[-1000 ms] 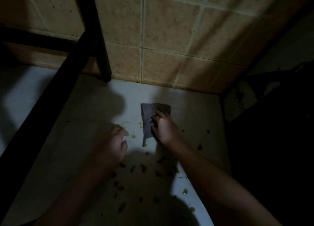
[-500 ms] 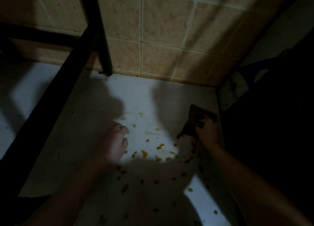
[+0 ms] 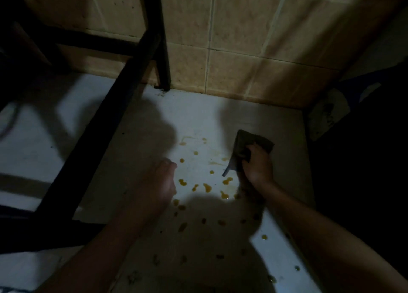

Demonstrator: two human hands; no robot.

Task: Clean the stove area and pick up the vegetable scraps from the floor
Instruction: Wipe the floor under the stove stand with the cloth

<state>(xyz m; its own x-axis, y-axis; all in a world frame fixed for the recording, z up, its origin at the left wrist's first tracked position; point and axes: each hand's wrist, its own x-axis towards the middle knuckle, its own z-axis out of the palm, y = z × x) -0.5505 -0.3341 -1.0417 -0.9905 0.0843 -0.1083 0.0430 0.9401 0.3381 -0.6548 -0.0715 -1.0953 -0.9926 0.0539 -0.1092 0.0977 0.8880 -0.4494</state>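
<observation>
The cloth (image 3: 247, 143), a dark grey folded rag, lies bunched under the right hand (image 3: 257, 164) on the white surface (image 3: 265, 120), towards its right edge and a little in front of the tiled wall (image 3: 242, 39). The right hand grips it from above, the fingers curled over the folds and the knuckles raised. One loose corner of the rag hangs out on the hand's left side and points down at the surface. The right forearm reaches in from the lower right corner, bare and nearly straight.

The left hand (image 3: 162, 181) hangs over the middle of the surface, well apart from the cloth. Its fingers are loosely curled and hold nothing; the dim light does not show whether it touches the surface. Its forearm comes up from the bottom left.

Between the two hands, orange drops (image 3: 207, 188) and smears dot the white surface. More of them trail back towards the person, where a broad shadow darkens them. A few faint streaks lie just left of the cloth.

The wall behind is covered in beige square tiles with pale grout. A black frame leg (image 3: 162, 50) stands at the foot of the wall, and a black bar (image 3: 99, 138) slants from it down to the left edge. To the right of the surface all is very dark; a pale, smudged panel (image 3: 326, 114) shows there, too dim to identify.
</observation>
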